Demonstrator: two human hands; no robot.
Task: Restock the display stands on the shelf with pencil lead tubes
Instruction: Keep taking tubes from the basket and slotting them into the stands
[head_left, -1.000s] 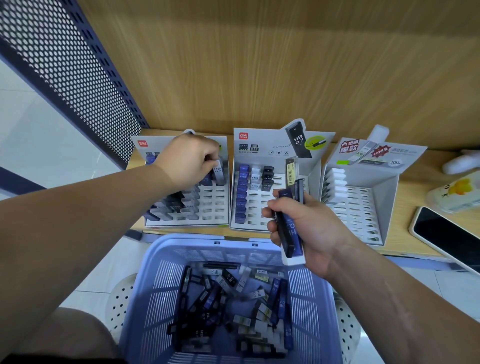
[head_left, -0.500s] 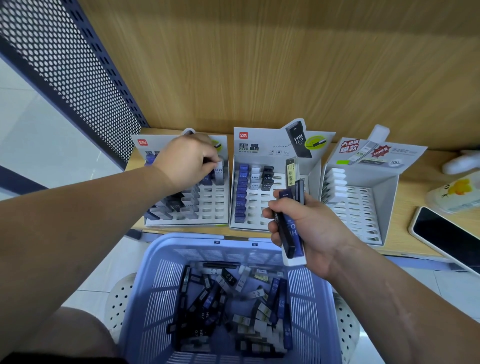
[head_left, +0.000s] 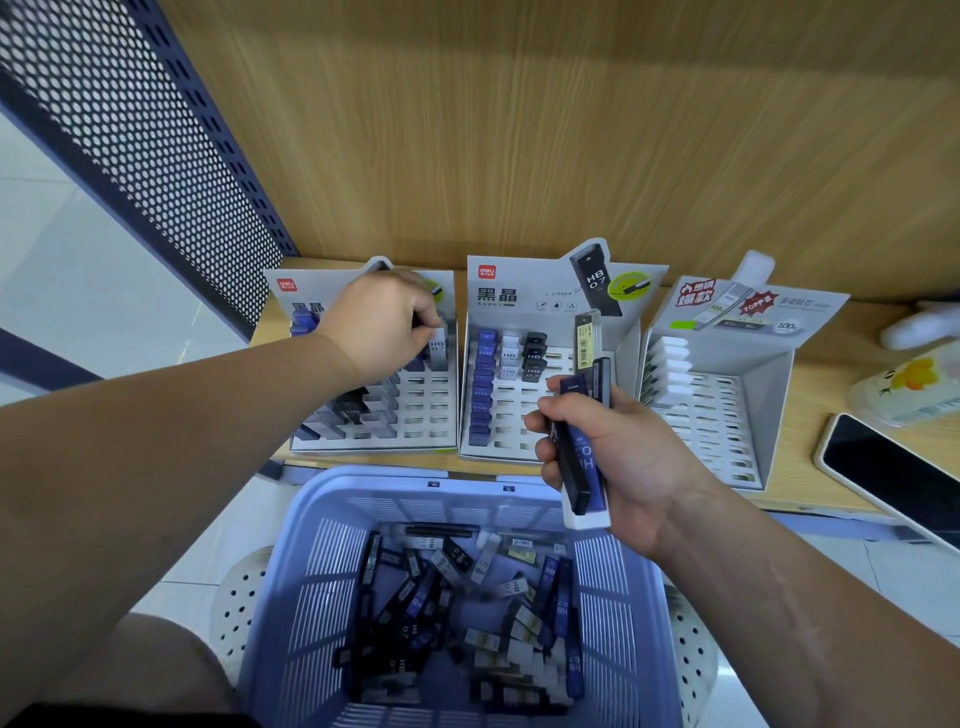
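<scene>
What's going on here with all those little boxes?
A person is restocking. The left hand pinches one pencil lead tube at a back slot of the left display stand. The right hand grips a bunch of tubes above the blue basket, which holds many more loose ones. The middle stand is partly filled, and the right stand has just one column filled.
</scene>
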